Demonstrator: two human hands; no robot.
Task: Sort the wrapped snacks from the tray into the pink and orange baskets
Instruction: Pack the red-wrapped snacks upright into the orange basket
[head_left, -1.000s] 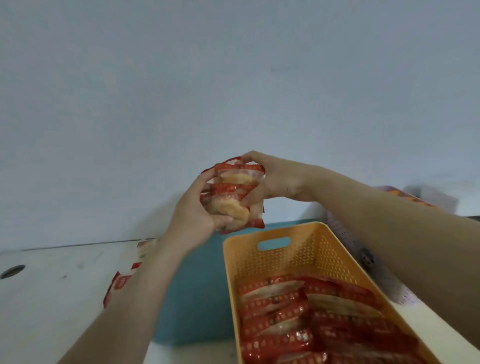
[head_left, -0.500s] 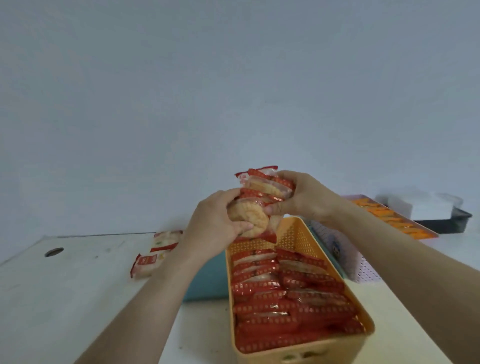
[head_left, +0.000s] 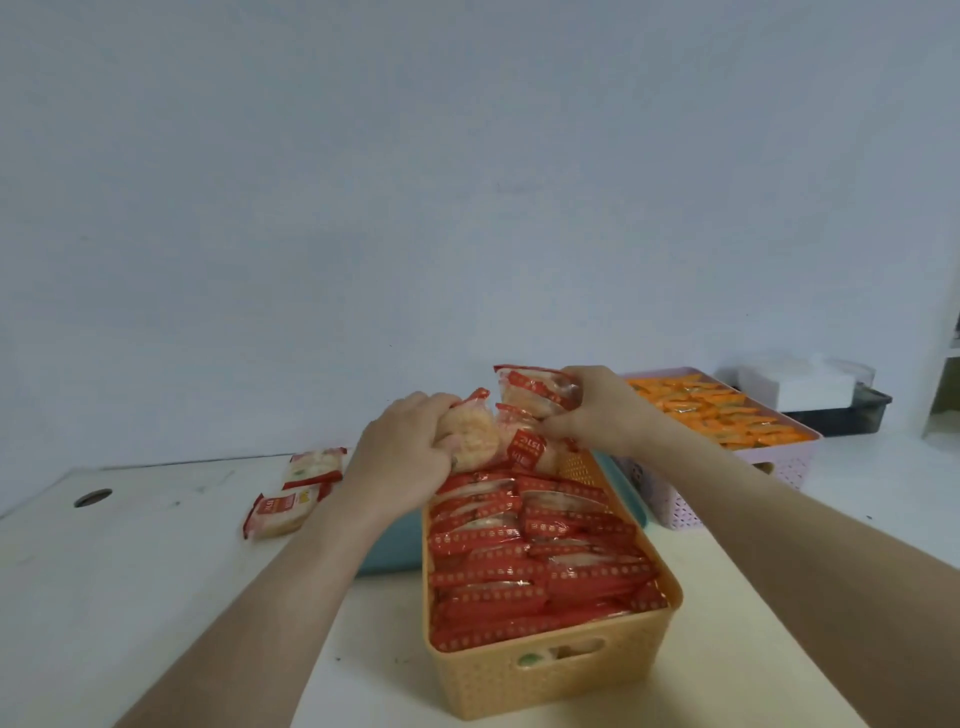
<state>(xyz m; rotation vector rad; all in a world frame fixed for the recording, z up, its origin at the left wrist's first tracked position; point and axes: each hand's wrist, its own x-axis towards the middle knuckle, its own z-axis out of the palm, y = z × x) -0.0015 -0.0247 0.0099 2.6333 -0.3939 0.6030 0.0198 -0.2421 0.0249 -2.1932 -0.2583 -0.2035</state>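
The orange basket (head_left: 561, 670) stands in the middle of the table, packed with red-wrapped rice crackers (head_left: 524, 561). My left hand (head_left: 400, 457) grips a red-wrapped cracker packet (head_left: 475, 431) just above the basket's far end. My right hand (head_left: 597, 410) holds another red-wrapped packet (head_left: 535, 395), slightly higher and to the right. A further packet (head_left: 527, 449) stands between the two hands at the basket's far end. The pink basket (head_left: 727, 473) at the right rear holds orange-wrapped snacks (head_left: 711, 410). A teal tray (head_left: 389, 545) lies under and behind the orange basket.
Two red-and-white wrapped snacks (head_left: 280, 512) (head_left: 314, 465) lie loose on the white table to the left. A round cable hole (head_left: 92, 497) is at the far left. A dark tray with white containers (head_left: 810, 397) sits behind the pink basket. A blank wall is behind.
Both hands have come down with the packets to the far end of the orange basket. The view has tilted down, showing the whole basket and the pink basket.
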